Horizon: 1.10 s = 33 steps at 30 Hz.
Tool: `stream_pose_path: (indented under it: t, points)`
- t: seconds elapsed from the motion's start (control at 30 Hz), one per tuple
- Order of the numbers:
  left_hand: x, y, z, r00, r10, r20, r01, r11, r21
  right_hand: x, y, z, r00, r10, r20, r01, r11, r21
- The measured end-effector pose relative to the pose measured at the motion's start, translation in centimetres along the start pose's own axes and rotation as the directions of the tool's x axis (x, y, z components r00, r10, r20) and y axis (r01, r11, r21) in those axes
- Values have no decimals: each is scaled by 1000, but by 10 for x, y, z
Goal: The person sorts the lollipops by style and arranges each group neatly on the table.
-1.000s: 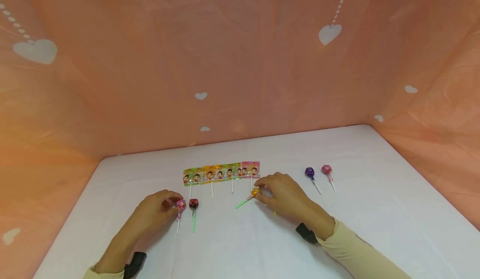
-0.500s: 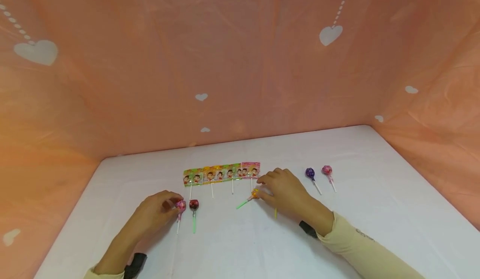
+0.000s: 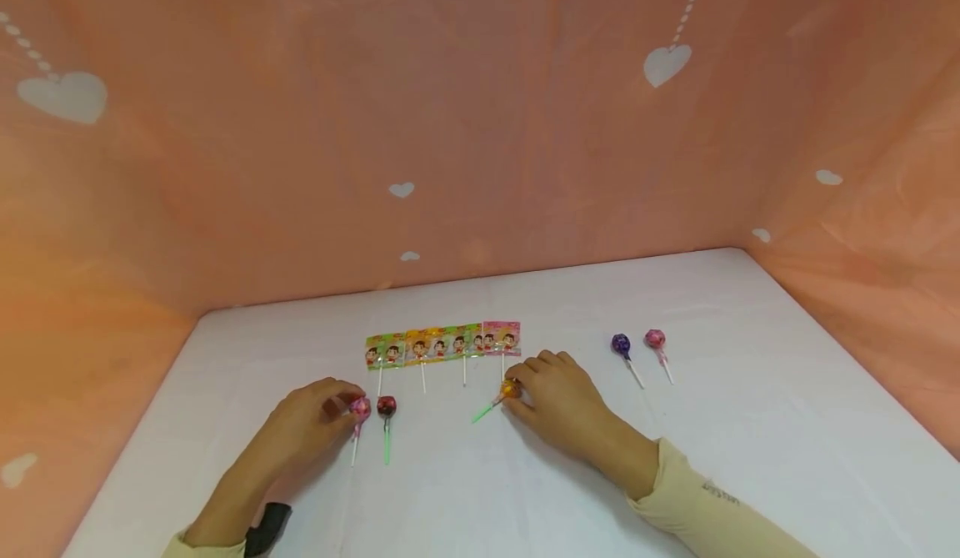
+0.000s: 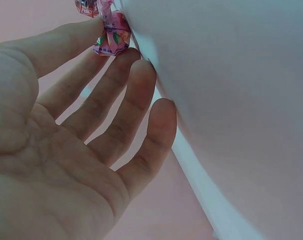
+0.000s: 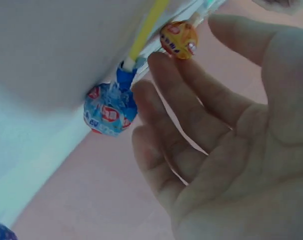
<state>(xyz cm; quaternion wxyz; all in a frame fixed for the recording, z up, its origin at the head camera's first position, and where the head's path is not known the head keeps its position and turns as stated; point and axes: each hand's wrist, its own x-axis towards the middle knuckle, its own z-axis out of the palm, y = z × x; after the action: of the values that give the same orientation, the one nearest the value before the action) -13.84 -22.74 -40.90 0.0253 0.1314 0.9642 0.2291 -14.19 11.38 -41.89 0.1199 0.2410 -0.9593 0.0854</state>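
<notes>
My left hand [image 3: 311,420] pinches the round head of a pink lollipop [image 3: 360,409] at the left of the table, its white stick pointing toward me. Right beside it lies a dark red lollipop [image 3: 386,408] on a green stick. At mid-table my right hand [image 3: 562,404] has thumb and fingertips around the head of an orange lollipop [image 3: 510,389], whose green stick slants down to the left. The right wrist view also shows a blue lollipop [image 5: 110,110] with a yellow stick, close to the other fingers of that hand; the hand hides it from the head view.
A row of flat lollipops in printed wrappers [image 3: 442,344] lies behind the hands, white sticks toward me. Farther right are a purple lollipop [image 3: 621,344] and another pink lollipop [image 3: 656,339]. An orange cloth [image 3: 480,124] with hearts surrounds the white tabletop [image 3: 750,358].
My right hand has come slightly down and left, closer around the orange lollipop, and now covers the yellow stick seen earlier. The left hand stays at the pink lollipop.
</notes>
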Motion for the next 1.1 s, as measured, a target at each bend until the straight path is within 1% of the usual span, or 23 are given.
stream_pose_path:
  t: [0.1,0.27,0.57,0.7,0.87,1.1]
  points:
    - [0,1,0,1000,2,-2,-2,1000,7,-1,-2,1,1000,-14,-5,14,1000,5]
    - [0,1,0,1000,17,4,-17,1000,-9,-1,-1,5,998,-47,-36,47,999,5]
    - [0,-1,0,999,33,-8,-33,999,-10,-1,1,6,997,-59,-56,62,997,43]
    - [0,-1,0,999,42,-9,-42,999,-17,-2,0,6,996,-67,-66,70,997,37]
    - [-1,-1,0,999,50,-17,-50,999,-5,-3,0,6,993,-78,-84,80,997,23]
    - [0,0,1,999,38,-11,-38,999,-9,0,8,3,996,-69,-55,72,996,55]
